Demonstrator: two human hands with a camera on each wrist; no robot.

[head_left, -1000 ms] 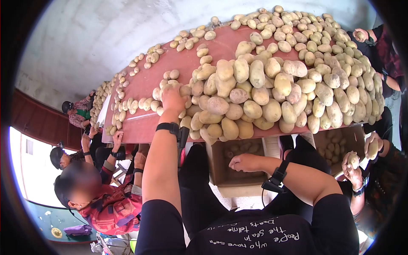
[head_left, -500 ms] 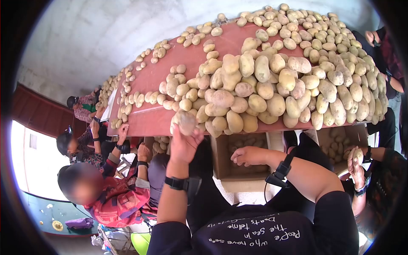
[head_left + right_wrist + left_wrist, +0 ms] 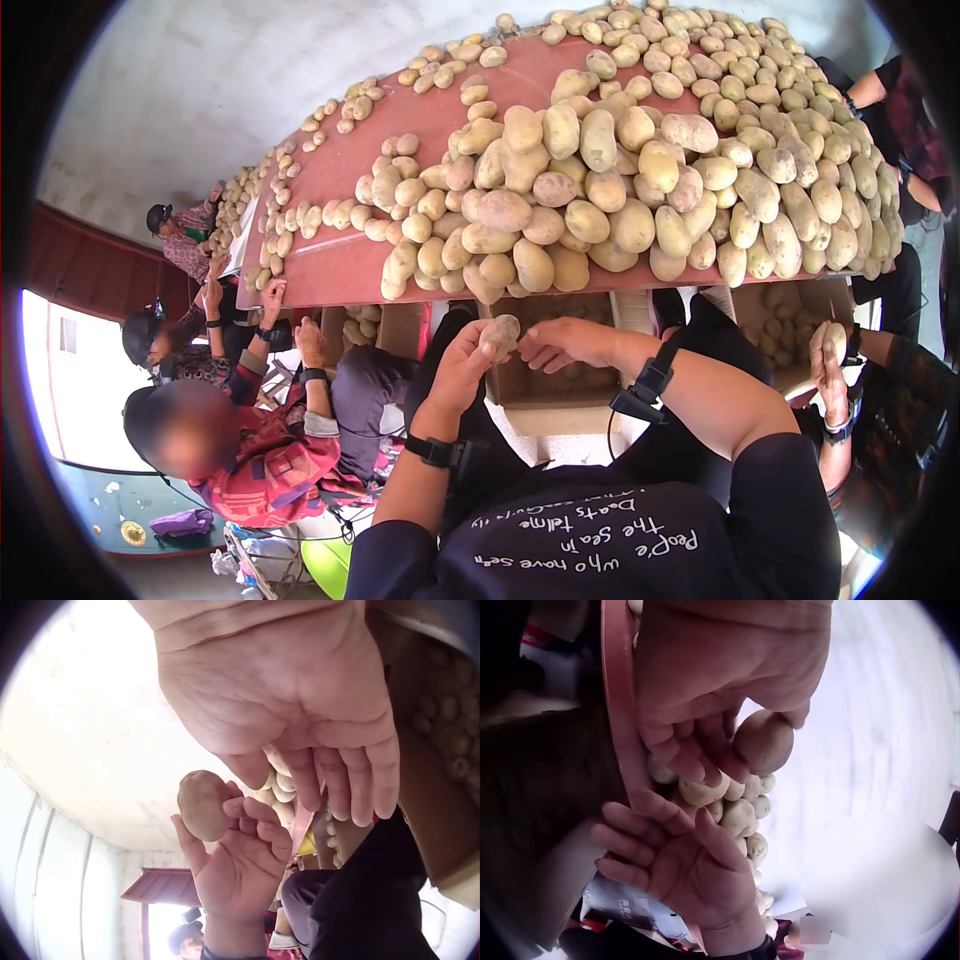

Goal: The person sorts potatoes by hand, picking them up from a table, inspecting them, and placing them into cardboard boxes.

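My left hand (image 3: 462, 368) pinches a potato (image 3: 502, 334) between thumb and fingers, held up in front of the table edge. In the right wrist view that potato (image 3: 202, 805) stands at the fingertips, its skin light brown. My right hand (image 3: 568, 343) is just to the right of it, palm turned inward, fingers relaxed and holding nothing. The left wrist view shows the right hand (image 3: 697, 874) with its fingers spread below the held potato (image 3: 764, 742). Behind both hands a large heap of potatoes (image 3: 600, 225) covers the near part of the red table (image 3: 330, 265).
Below my hands stands an open cardboard box (image 3: 555, 418) with potatoes inside. More boxes with potatoes stand to the right (image 3: 840, 300) and left (image 3: 400, 325). People sit close on both sides, one in a red patterned jacket (image 3: 275, 450), another holding a potato (image 3: 834, 343) at the right.
My left hand has come from the heap's left end, picking up potato, back toward my body and to the right, beside my right hand. The right hand's fingers have loosened and spread.
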